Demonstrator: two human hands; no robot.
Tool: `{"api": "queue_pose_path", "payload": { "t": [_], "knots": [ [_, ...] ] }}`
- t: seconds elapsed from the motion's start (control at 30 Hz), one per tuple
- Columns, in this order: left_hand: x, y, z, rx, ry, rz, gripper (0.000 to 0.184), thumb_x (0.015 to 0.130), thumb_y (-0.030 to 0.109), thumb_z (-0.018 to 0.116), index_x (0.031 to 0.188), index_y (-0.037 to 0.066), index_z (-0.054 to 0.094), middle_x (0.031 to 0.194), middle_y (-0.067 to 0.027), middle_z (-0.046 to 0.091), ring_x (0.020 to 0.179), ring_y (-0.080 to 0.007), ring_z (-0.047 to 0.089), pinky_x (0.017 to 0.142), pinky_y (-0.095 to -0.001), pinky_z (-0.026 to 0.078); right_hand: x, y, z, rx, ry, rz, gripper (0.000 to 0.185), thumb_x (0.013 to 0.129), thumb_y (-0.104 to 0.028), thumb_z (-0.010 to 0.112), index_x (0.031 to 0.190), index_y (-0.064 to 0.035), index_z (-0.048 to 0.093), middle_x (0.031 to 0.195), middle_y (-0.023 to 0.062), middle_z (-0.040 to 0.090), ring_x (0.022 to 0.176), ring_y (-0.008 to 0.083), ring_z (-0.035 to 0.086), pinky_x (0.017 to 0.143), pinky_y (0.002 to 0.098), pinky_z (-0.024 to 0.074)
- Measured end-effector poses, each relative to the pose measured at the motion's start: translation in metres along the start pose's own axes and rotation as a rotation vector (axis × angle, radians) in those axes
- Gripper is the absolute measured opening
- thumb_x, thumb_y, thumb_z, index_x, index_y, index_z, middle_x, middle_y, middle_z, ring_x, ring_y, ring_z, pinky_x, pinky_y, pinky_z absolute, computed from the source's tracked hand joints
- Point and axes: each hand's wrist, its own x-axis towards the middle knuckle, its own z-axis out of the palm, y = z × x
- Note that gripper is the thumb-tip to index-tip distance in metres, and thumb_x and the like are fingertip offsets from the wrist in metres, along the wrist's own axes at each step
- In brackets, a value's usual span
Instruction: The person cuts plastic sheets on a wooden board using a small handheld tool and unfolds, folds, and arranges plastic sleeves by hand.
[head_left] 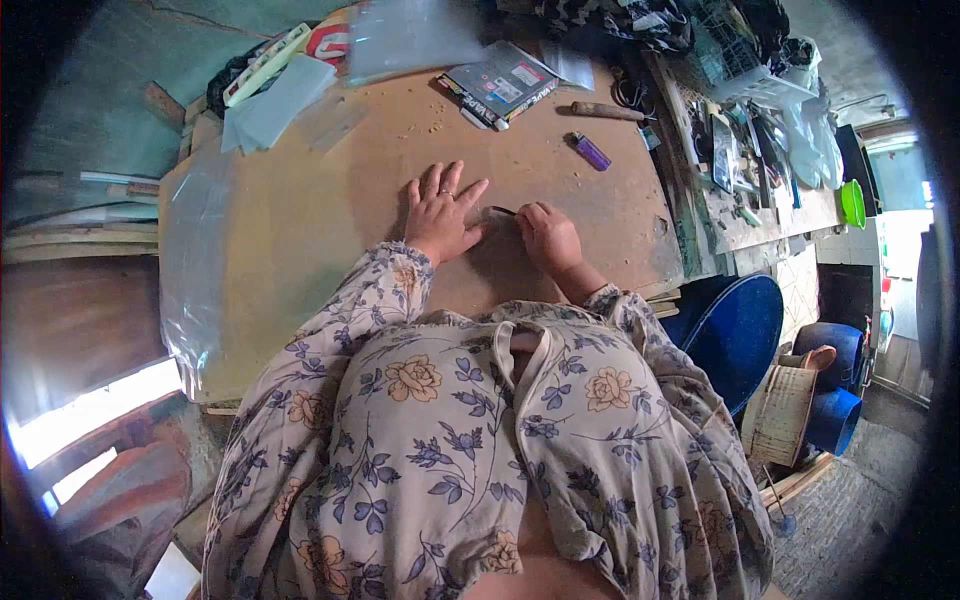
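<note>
My left hand (440,217) lies flat on the wooden tabletop (300,240) with its fingers spread and a ring on one of them. To its right, my right hand (550,237) is closed, its fingertips pinched on a thin dark strip (502,210). The strip's free end points toward my left hand; its exact kind is too small to tell. Beyond my right hand lies a purple lighter (590,151). Farther back are a wooden stick (607,111) and a flat dark printed package (505,84).
Clear plastic sheets (410,40) and a stack of pale sheets (280,100) lie at the back. Yellowish crumbs are scattered on the table. A cluttered side bench (745,225) stands at right, with a green cup (852,203). Below it is a blue drum (735,330).
</note>
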Motion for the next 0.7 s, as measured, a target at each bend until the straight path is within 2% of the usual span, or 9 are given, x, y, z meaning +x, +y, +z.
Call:
{"api": "queue_pose_path", "payload": {
  "t": [0.33, 0.43, 0.5, 0.53, 0.6, 0.67, 0.7],
  "knots": [
    [0.0, -0.001, -0.002, -0.011, 0.008, 0.011, 0.067, 0.067, 0.034, 0.065, 0.127, 0.028, 0.036, 0.138, -0.009, 0.02, 0.126, -0.0317, 0.017, 0.098, -0.0517, 0.016, 0.0, -0.002, 0.001, -0.008, -0.004, 0.033, 0.008, 0.075, -0.014, 0.053, 0.077, -0.0064, 0.055, 0.079, 0.0125, 0.057, 0.075, 0.032, 0.056, 0.066, 0.0391, 0.0455],
    [0.0, 0.0, -0.001, -0.013, 0.015, 0.012, 0.064, 0.069, 0.035, 0.063, 0.127, 0.027, 0.036, 0.138, -0.0094, 0.02, 0.126, -0.0319, 0.017, 0.098, -0.0517, 0.016, -0.002, 0.002, 0.002, 0.014, 0.03, -0.016, 0.007, 0.076, -0.011, 0.052, 0.079, -0.0059, 0.055, 0.079, 0.0131, 0.057, 0.073, 0.0329, 0.055, 0.066, 0.0387, 0.0457],
    [0.0, -0.001, 0.003, 0.006, 0.04, 0.017, 0.062, 0.07, 0.04, 0.06, 0.126, 0.027, 0.037, 0.138, -0.0097, 0.021, 0.126, -0.0312, 0.017, 0.098, -0.0511, 0.015, -0.006, 0.008, 0.003, 0.074, 0.308, 0.043, 0.007, 0.08, -0.01, 0.05, 0.08, -0.0048, 0.054, 0.076, 0.0111, 0.058, 0.068, 0.0277, 0.057, 0.063, 0.0346, 0.0461],
    [0.0, -0.002, 0.005, 0.022, 0.064, 0.022, 0.06, 0.071, 0.046, 0.057, 0.126, 0.027, 0.038, 0.137, -0.0099, 0.022, 0.126, -0.0306, 0.018, 0.099, -0.0505, 0.014, -0.008, 0.012, -0.001, 0.074, 0.31, 0.044, 0.007, 0.08, -0.01, 0.05, 0.08, -0.0048, 0.054, 0.076, 0.0111, 0.058, 0.068, 0.0277, 0.057, 0.063, 0.0346, 0.0461],
    [-0.001, -0.002, 0.005, 0.027, 0.06, 0.028, 0.061, 0.073, 0.045, 0.055, 0.127, 0.026, 0.036, 0.137, -0.0105, 0.021, 0.126, -0.0314, 0.017, 0.098, -0.0508, 0.015, -0.013, 0.026, -0.016, 0.449, 0.435, 0.503, 0.011, 0.085, -0.014, 0.048, 0.083, -0.0038, 0.053, 0.075, 0.0081, 0.058, 0.064, 0.02, 0.056, 0.062, 0.0304, 0.0451],
    [-0.001, -0.001, 0.005, 0.033, 0.054, 0.037, 0.062, 0.074, 0.045, 0.054, 0.129, 0.024, 0.034, 0.138, -0.0111, 0.021, 0.126, -0.0323, 0.017, 0.097, -0.0512, 0.016, -0.029, 0.072, -0.028, 0.399, 0.54, 0.546, 0.017, 0.087, -0.019, 0.048, 0.083, -0.0035, 0.053, 0.074, 0.006, 0.058, 0.064, 0.0145, 0.055, 0.061, 0.0281, 0.0441],
    [-0.001, -0.002, 0.006, 0.04, 0.066, 0.048, 0.061, 0.075, 0.046, 0.052, 0.129, 0.023, 0.033, 0.138, -0.0116, 0.02, 0.126, -0.0324, 0.017, 0.097, -0.0513, 0.015, -0.035, 0.066, -0.054, 0.271, 0.565, 0.587, 0.019, 0.088, -0.019, 0.045, 0.082, -0.0033, 0.054, 0.068, 0.0062, 0.057, 0.064, 0.0136, 0.055, 0.059, 0.0274, 0.0435]
  ]
}}
